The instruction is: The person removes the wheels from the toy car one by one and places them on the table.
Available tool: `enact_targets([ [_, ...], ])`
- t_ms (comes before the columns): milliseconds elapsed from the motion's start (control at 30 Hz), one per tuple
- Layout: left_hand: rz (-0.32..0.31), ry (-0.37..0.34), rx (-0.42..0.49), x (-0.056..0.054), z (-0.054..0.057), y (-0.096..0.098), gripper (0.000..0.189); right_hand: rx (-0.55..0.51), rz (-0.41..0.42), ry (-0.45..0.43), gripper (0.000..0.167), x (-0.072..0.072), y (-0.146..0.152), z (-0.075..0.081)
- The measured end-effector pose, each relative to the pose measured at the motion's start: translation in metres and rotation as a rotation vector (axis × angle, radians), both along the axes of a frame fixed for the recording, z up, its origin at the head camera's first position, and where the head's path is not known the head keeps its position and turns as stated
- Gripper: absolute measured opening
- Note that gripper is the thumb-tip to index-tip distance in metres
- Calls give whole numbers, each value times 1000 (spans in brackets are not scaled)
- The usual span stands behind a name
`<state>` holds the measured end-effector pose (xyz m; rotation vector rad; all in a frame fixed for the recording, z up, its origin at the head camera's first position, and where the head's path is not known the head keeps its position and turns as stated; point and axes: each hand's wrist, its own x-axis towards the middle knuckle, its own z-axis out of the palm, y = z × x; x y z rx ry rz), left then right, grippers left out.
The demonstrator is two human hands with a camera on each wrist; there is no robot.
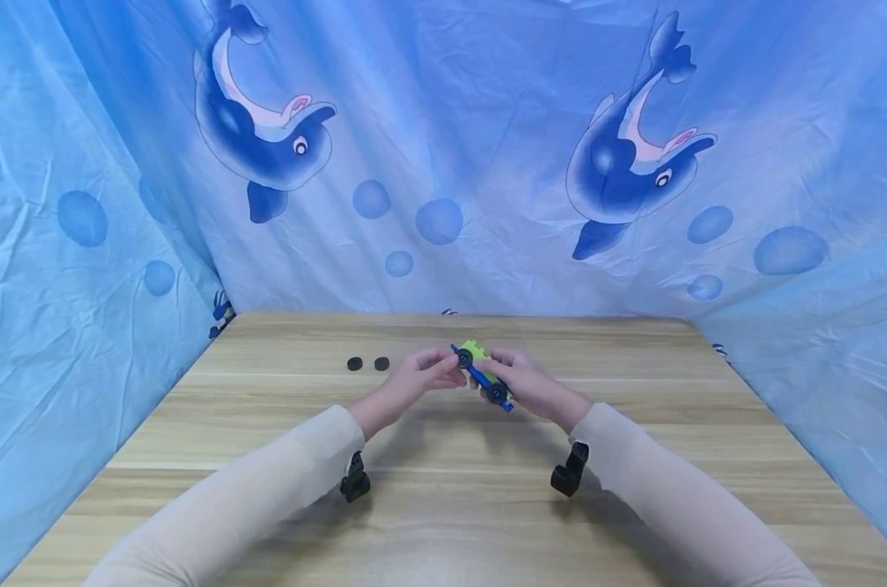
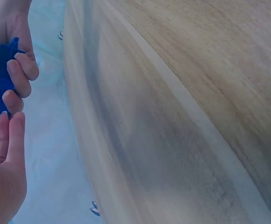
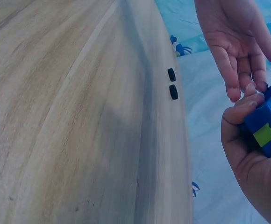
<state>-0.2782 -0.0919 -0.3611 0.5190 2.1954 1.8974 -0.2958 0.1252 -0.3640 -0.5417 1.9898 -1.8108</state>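
Observation:
Above the table's middle, both hands hold a small toy car (image 1: 480, 375) with a blue chassis, lime-green bricks on top and black wheels along the side. My right hand (image 1: 526, 381) grips its body, thumb on the near side and fingers curled beneath, as the right wrist view shows. At the car's upper left end, the thumb of my left hand (image 1: 425, 373) is on a black wheel (image 1: 464, 359). That hand's fairly straight fingers reach the blue underside (image 2: 0, 93) in the left wrist view. The car's far side is hidden.
Two loose black wheels, one farther left (image 1: 355, 364) and one nearer the left hand (image 1: 381, 364), lie on the wooden table (image 1: 443, 505). Behind and beside the table hangs a blue dolphin-print cloth (image 1: 502, 147). Each wrist carries a black camera mount.

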Motion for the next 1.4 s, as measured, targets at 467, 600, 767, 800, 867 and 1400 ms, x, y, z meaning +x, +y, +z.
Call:
enact_targets([
  [467, -40, 24, -218, 5, 11, 6, 35, 198, 57, 123, 38, 4, 1, -1],
  [600, -34, 7, -235, 8, 12, 8, 35, 277, 61, 169, 44, 5, 0, -3],
  [767, -20, 13, -257, 10, 11, 11, 37, 329, 89, 229, 43, 7, 0, -3],
  [800, -15, 14, -259, 10, 11, 12, 37, 338, 94, 239, 42, 7, 0, -2],
  [867, -7, 16, -258, 11, 11, 12, 37, 355, 98, 257, 42, 8, 0, -2],
  [1400, 55, 156, -556, 8, 16, 9, 37, 338, 120, 202, 41, 6, -4, -5],
])
